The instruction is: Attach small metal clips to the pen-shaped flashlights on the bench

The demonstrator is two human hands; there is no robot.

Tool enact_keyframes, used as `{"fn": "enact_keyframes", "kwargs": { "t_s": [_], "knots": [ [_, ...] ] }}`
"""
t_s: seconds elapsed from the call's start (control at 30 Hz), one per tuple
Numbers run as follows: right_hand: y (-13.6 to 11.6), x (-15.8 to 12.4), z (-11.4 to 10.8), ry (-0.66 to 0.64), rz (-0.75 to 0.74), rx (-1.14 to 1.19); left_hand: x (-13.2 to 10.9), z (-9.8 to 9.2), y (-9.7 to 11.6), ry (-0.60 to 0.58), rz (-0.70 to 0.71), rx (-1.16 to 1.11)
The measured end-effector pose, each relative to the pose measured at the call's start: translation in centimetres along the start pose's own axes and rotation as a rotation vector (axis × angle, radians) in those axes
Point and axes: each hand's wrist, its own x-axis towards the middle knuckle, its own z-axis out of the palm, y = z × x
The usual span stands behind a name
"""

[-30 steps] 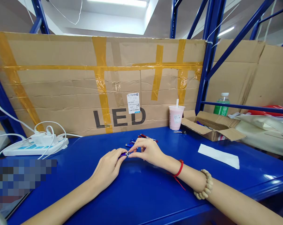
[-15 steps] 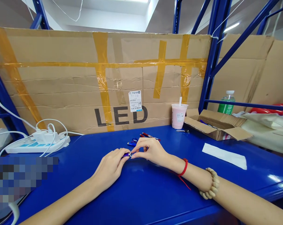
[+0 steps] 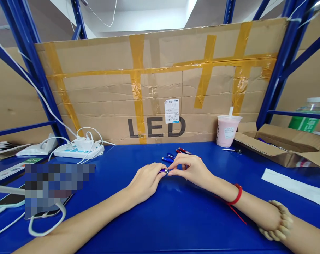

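Observation:
A small dark blue pen part point(image 3: 163, 170) with a silver end lies between my two hands, above the blue tabletop. My left hand point(image 3: 146, 181) is closed around its blue barrel, and most of that barrel is hidden by the fingers. Thumb and forefinger of my right hand point(image 3: 193, 168) pinch at the silver end; whether a tiny separate piece is between them I cannot make out. Just behind the hands are blue pens point(image 3: 167, 159) and red pens point(image 3: 184, 151), partly covered by the right hand.
A pink drink cup point(image 3: 227, 131) with a straw stands at the back right, near a black-and-silver pen point(image 3: 231, 150). Farther right are an open cardboard box point(image 3: 276, 150) and a white strip point(image 3: 295, 187). A power strip point(image 3: 79, 151), cables and a phone point(image 3: 10, 200) lie left.
The view has turned left, so the scene sits farther right and more of the left side shows. Both hands keep nearly the same hold on the pen part.

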Motion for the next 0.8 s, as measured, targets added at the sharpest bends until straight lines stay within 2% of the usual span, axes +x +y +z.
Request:
{"fn": "enact_keyframes", "kwargs": {
  "t_s": [0.3,0.53,0.67,0.8],
  "knots": [
    [-0.46,0.14,-0.24,0.011,-0.007,-0.026,-0.09,-0.42,0.28,0.0,-0.001,-0.062],
    [-0.45,0.09,-0.16,-0.009,0.06,0.126,-0.35,-0.6,0.23,-0.044,-0.005,-0.17],
    [-0.58,-0.1,0.13,-0.039,0.114,0.212,-0.68,-0.6,0.26,-0.11,-0.022,-0.269],
    [-0.8,-0.23,0.32,-0.024,0.078,0.208,-0.82,-0.57,0.29,-0.134,-0.025,-0.325]
  ]
}}
